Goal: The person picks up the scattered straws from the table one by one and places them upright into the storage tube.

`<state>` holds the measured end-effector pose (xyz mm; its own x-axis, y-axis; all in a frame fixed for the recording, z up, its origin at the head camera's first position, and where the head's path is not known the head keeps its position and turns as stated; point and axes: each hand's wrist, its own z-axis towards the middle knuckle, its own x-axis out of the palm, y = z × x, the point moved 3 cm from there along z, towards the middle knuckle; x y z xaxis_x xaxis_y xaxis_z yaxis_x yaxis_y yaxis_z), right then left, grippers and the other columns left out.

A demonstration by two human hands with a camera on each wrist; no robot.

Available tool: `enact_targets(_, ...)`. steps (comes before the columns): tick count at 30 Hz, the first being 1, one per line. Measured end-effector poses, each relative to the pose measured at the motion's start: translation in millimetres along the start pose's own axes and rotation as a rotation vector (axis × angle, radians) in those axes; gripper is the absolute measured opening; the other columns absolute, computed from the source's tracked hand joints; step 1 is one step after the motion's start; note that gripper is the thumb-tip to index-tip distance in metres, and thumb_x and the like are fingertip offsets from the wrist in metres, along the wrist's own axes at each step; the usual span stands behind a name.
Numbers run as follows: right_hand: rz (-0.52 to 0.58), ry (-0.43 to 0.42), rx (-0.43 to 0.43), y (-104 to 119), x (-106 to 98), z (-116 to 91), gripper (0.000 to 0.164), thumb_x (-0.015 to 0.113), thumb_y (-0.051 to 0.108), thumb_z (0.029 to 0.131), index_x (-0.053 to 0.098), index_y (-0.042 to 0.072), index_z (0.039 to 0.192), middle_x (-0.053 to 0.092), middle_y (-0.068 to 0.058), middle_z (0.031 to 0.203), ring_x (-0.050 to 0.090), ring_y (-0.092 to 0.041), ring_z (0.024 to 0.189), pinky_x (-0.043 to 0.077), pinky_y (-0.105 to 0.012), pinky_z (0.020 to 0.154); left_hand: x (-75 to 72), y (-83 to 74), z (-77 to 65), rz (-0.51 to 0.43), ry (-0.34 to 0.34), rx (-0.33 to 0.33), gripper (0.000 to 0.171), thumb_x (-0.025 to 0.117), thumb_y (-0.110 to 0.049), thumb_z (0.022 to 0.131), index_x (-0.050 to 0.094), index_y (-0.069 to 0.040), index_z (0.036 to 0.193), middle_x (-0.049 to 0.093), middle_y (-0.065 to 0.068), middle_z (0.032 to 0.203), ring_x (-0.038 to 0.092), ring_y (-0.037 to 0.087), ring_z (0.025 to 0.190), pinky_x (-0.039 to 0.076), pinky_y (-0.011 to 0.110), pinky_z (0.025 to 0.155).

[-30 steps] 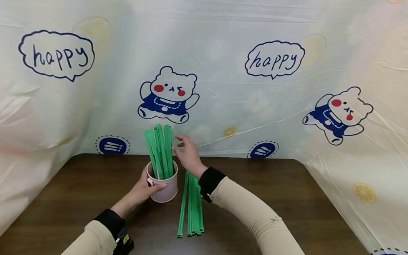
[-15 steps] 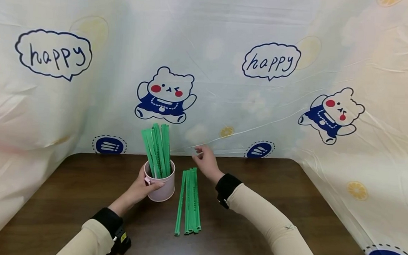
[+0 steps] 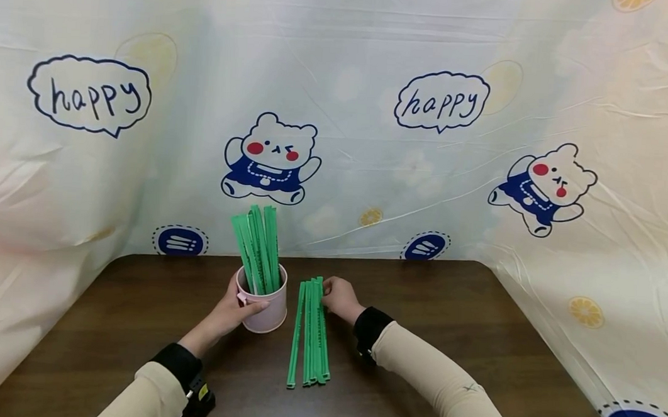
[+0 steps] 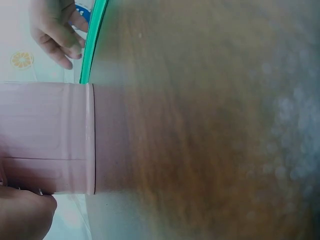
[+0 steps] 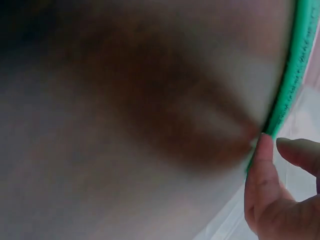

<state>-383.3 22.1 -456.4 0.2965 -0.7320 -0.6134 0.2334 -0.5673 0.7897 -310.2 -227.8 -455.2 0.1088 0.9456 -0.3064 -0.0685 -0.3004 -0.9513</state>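
Observation:
My left hand (image 3: pixel 229 309) grips a pink metal pail (image 3: pixel 267 312) by its side, thumb across the front. A bunch of long green strips (image 3: pixel 258 248) stands in the pail, leaning slightly left. To the right of the pail, several more green strips (image 3: pixel 312 333) lie side by side on the table. At their far end is my right hand (image 3: pixel 340 298). In the right wrist view, a fingertip of the right hand (image 5: pixel 272 190) touches the edge of a green strip (image 5: pixel 295 65) with small dark print, while the thumb is apart from it.
A dark brown wooden table (image 3: pixel 446 340) carries everything. Behind it and at both sides hangs a pale curtain (image 3: pixel 362 109) with bear and "happy" prints. A black band with a small device (image 3: pixel 202 397) is on the left wrist, and another band (image 3: pixel 372 329) on the right.
My right hand has moved from beside the strips in the pail, rightward and then down to the far end of the lying strips. The left hand keeps its grip on the pail.

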Motion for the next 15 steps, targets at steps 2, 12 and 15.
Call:
enact_targets(2, -0.045, 0.000, -0.011, -1.8, 2.3, 1.0, 0.040, 0.057, -0.008, 0.094, 0.054, -0.014, 0.133, 0.059, -0.015, 0.096, 0.048, -0.015, 0.073, 0.041, -0.026, 0.066, 0.7, -0.3, -0.4, -0.001, 0.002, 0.000, 0.103, 0.070, -0.015, 0.094, -0.008, -0.007, 0.161, 0.014, 0.028, 0.165, 0.022, 0.047, 0.152, 0.023, 0.066, 0.123)
enact_targets(12, -0.156, 0.013, 0.006, 3.9, 8.0, 3.6, 0.046, 0.054, -0.013, 0.091, 0.054, -0.014, 0.137, 0.066, -0.032, 0.099, 0.030, -0.013, 0.059, 0.029, -0.028, 0.064, 0.6, -2.8, -1.8, 0.003, -0.010, 0.015, 0.102, 0.070, -0.014, 0.094, -0.006, -0.006, 0.161, 0.015, 0.028, 0.165, 0.023, 0.047, 0.151, 0.023, 0.066, 0.123)
enact_targets(15, -0.175, 0.012, 0.032, 5.7, 8.8, 3.1, 0.045, 0.056, -0.012, 0.091, 0.056, -0.013, 0.136, 0.065, -0.024, 0.082, 0.029, -0.012, 0.056, 0.031, -0.028, 0.064, 0.6, -2.3, -2.2, -0.001, 0.000, 0.014, 0.103, 0.070, -0.015, 0.094, -0.008, -0.007, 0.161, 0.013, 0.028, 0.165, 0.022, 0.048, 0.151, 0.023, 0.068, 0.123)
